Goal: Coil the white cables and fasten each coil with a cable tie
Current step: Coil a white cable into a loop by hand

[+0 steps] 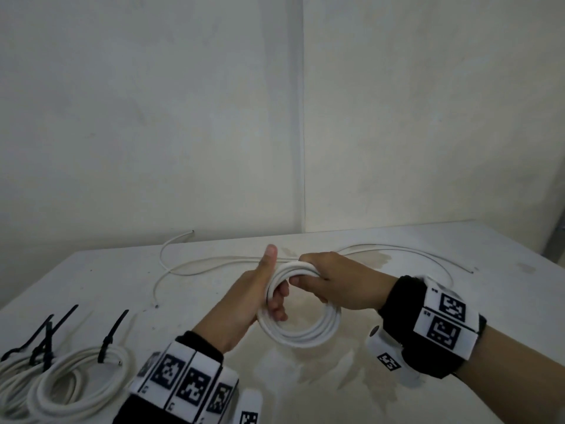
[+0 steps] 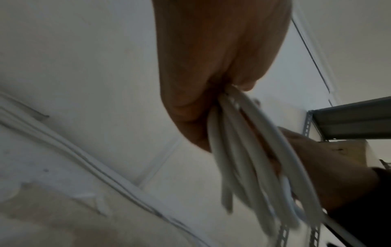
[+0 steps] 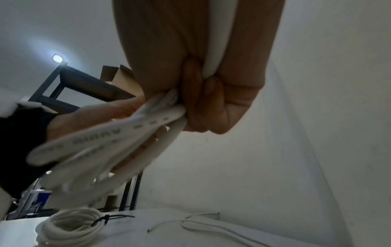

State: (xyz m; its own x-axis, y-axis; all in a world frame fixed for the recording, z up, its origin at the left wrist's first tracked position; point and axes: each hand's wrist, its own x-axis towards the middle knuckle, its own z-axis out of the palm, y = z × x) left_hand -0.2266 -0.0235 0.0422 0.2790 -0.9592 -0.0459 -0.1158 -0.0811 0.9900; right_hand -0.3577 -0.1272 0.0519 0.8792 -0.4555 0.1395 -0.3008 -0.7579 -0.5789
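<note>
A white cable coil of several loops hangs just above the table, held between both hands. My left hand grips its left side, fingers curled through the ring and thumb pointing up. My right hand is closed over the top of the coil. The left wrist view shows the loops running out of my left hand toward the right hand. In the right wrist view my right hand clenches the printed white loops, with a strand running up through the fist.
Loose white cables lie along the table's back, their ends free. Tied coils with black cable ties sit at the near left corner. A wall stands right behind the table. Metal shelving and a cardboard box stand beyond.
</note>
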